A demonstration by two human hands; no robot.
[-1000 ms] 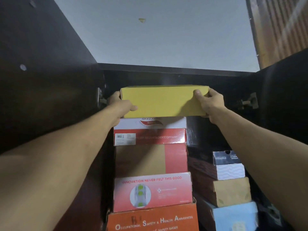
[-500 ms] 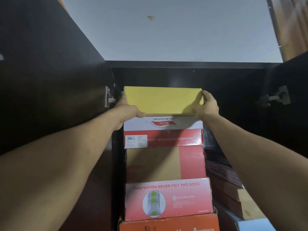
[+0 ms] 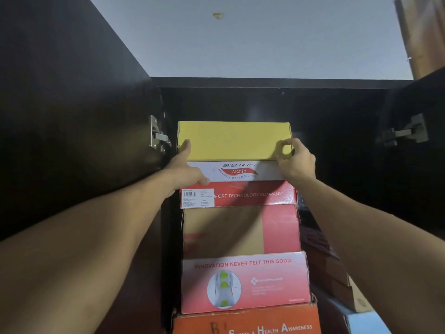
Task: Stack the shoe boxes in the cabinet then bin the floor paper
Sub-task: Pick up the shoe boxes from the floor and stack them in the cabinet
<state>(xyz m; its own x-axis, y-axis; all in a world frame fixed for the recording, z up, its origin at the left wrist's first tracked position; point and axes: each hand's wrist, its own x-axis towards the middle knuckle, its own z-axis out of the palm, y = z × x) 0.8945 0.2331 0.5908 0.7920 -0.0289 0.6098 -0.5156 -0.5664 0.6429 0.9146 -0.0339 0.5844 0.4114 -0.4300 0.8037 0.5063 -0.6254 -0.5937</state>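
A yellow shoe box [image 3: 232, 139] lies on top of a tall stack inside the dark cabinet [image 3: 272, 83]. Under it sit a white and red Skechers box [image 3: 240, 186], a brown and red box [image 3: 240, 230], a pink box [image 3: 245, 282] and an orange box [image 3: 248, 321]. My left hand [image 3: 186, 168] is at the yellow box's lower left corner, thumb straight up on its front face, fingers stretched along the Skechers lid. My right hand [image 3: 295, 159] has curled fingers and thumb at the box's lower right front corner.
A second, lower stack with a brown box [image 3: 342, 283] and a light blue box [image 3: 368, 321] stands to the right. Both cabinet doors are swung open, with metal hinges at left [image 3: 156, 136] and right [image 3: 407, 132]. The pale ceiling [image 3: 252, 39] shows above.
The yellow box has shifted left and squared up on the stack. Both hands slid from its sides to its front lower corners. The view moved closer.
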